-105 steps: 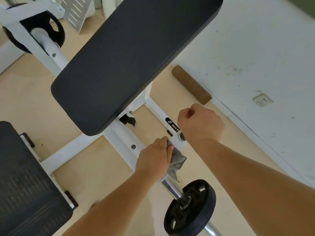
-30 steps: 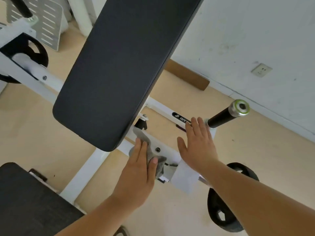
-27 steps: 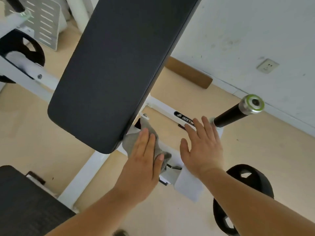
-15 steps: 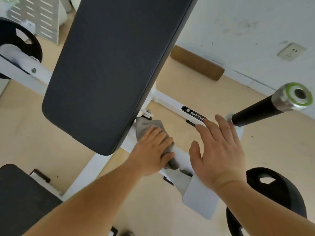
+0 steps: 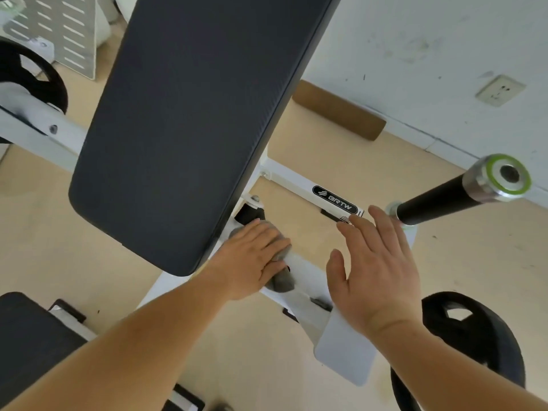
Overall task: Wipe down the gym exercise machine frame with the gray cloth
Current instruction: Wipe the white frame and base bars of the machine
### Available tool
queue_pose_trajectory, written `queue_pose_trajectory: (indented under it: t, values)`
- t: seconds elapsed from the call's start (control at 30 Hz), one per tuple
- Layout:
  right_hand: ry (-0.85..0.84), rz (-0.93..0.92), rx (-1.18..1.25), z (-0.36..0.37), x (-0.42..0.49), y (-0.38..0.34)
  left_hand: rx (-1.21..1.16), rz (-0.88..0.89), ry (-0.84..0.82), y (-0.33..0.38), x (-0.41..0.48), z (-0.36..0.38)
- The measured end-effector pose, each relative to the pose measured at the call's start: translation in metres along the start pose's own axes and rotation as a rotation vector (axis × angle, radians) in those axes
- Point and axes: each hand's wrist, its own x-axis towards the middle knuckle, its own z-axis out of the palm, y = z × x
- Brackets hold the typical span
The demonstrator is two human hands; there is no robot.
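The machine's white frame runs under a large black pad. My left hand grips the gray cloth and presses it on the white frame bar just below the pad's lower edge, beside a black knob. Most of the cloth is hidden under the hand; a bunch of it shows below the fingers. My right hand is flat with fingers spread over the white lever arm, holding nothing. Whether it touches the arm is unclear.
A black handle with a silver and green end sticks out to the right. Black weight plates sit at lower right and upper left. A black seat pad is at lower left. A brown roll lies by the white wall.
My left hand went from lying flat on the cloth to curling round it, and slid it a little along the frame under the pad. My right hand stayed spread over the lever arm.
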Motion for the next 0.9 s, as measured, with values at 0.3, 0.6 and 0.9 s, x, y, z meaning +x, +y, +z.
queue_pose_trajectory:
  t: [0.3,0.6,0.9]
  values:
    - [-0.055,0.006,-0.022,-0.005,0.000,-0.003,-0.108,0.187,-0.075,0.053,0.000,0.009]
    - [-0.035,0.011,-0.004,-0.005,0.001,-0.003,-0.245,-0.191,0.025,0.073,-0.006,0.009]
    - [-0.007,0.009,-0.012,-0.004,0.001,-0.003,-0.013,-0.142,-0.090,0.019,0.036,-0.015]
